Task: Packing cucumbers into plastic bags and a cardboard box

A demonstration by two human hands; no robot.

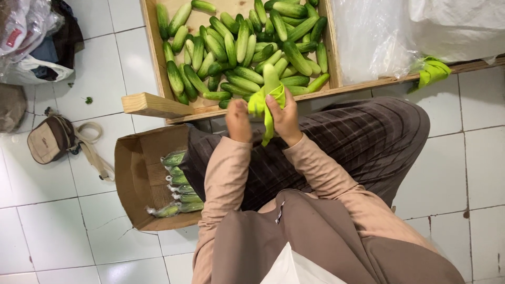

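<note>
Both my hands meet over my lap at the front edge of a wooden crate (151,47) full of loose green cucumbers. My right hand (287,118) grips one pale green cucumber (271,76) that stands upright, partly wrapped in a bright green strip (267,113) that hangs down between my hands. My left hand (238,120) pinches the same strip at its left side, fingers closed on it.
A cardboard box (138,179) on the floor at my left holds several wrapped cucumbers. More green strips (432,71) lie on the crate edge at right beside a clear plastic bag (368,37). A small beige bag (50,139) and plastic sacks (31,42) lie on the white tiles.
</note>
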